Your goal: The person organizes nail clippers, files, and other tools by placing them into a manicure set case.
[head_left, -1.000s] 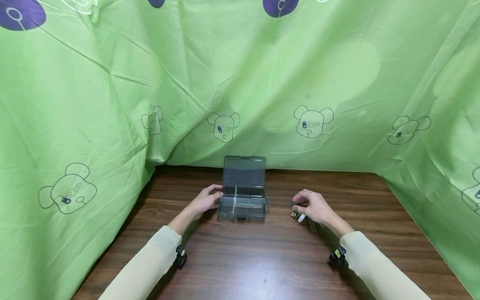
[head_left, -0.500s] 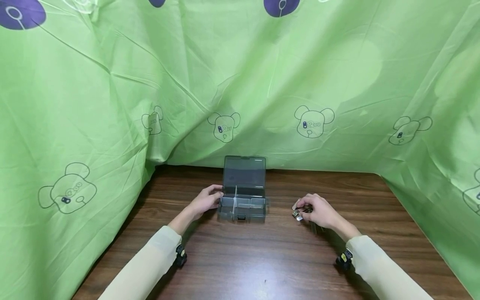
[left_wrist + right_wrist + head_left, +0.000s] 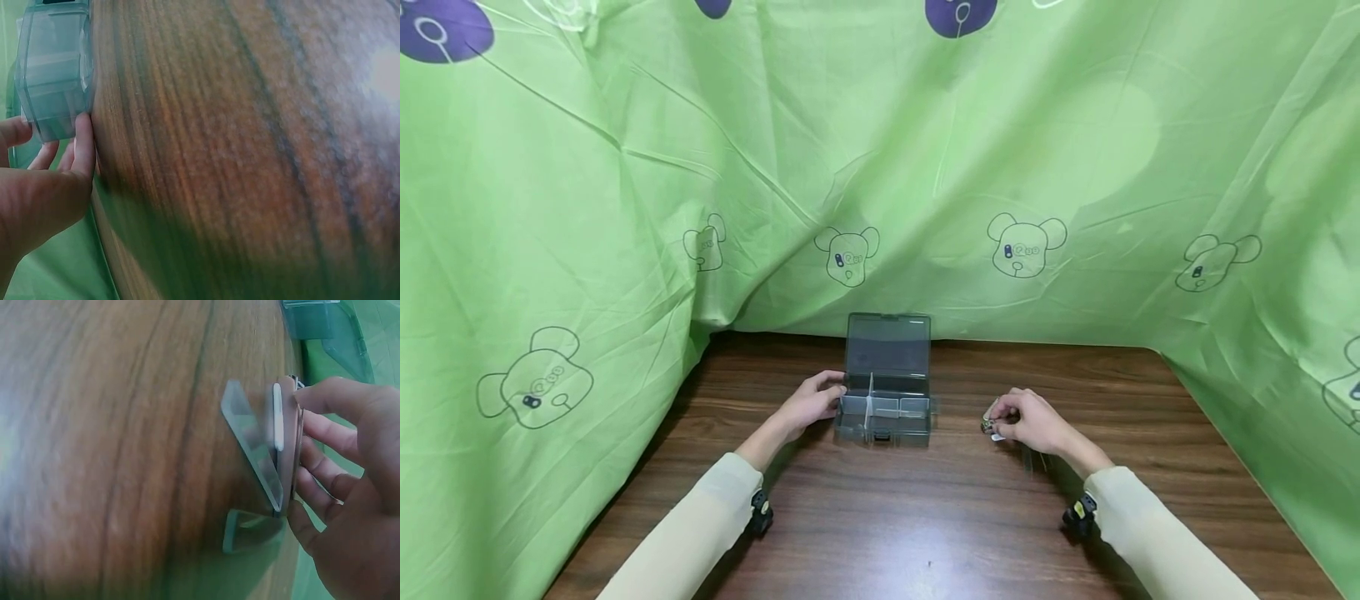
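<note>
An open, smoky see-through compartment box (image 3: 883, 429) stands on the table with its lid raised at the back. My left hand (image 3: 808, 404) grips the box's left end; in the left wrist view the thumb and fingers (image 3: 84, 137) meet its corner. To the right, my right hand (image 3: 1033, 421) has its fingertips around a small cluster of flat pieces. Against its thumb and fingers lies a thin metallic piece (image 3: 298, 453), partly hidden. Beside that are a small white stick-like piece (image 3: 278, 419) and a clear plastic strip (image 3: 250, 440).
Another clear plastic piece (image 3: 231, 531) lies close to the right hand. White dividers (image 3: 883, 406) split the box into compartments. A green curtain (image 3: 940, 275) with bear drawings hangs along the back and sides of the brown wooden table (image 3: 880, 517).
My right hand has shifted slightly toward me and to the right, its fingertips closing in on the small pieces. The left hand and the box have stayed put.
</note>
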The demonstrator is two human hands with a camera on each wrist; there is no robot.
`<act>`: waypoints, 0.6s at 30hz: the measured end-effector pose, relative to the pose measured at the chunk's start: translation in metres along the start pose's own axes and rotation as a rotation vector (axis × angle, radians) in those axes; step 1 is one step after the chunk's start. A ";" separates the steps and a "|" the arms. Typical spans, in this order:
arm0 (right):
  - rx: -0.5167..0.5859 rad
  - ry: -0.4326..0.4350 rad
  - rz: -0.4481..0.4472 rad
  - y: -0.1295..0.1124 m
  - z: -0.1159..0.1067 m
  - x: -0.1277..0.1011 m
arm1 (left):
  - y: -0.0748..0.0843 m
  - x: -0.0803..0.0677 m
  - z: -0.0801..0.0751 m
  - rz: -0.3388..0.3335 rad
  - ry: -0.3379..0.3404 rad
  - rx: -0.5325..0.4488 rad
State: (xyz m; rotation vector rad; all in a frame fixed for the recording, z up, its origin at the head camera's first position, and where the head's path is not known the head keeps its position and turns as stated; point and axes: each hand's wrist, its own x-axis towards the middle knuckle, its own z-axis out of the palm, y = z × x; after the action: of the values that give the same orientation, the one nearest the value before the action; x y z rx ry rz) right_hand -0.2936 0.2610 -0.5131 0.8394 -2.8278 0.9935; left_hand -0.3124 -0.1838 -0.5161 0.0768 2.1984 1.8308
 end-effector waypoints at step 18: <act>-0.040 0.060 0.045 0.001 0.008 0.003 | 0.001 -0.001 0.000 0.005 -0.006 0.015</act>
State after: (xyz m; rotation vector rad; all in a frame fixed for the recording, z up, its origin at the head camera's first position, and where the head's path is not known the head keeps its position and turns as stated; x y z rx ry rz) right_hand -0.2956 0.2555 -0.5200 0.7319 -2.8177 0.9476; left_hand -0.3118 -0.1838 -0.5149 0.0901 2.2101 1.8146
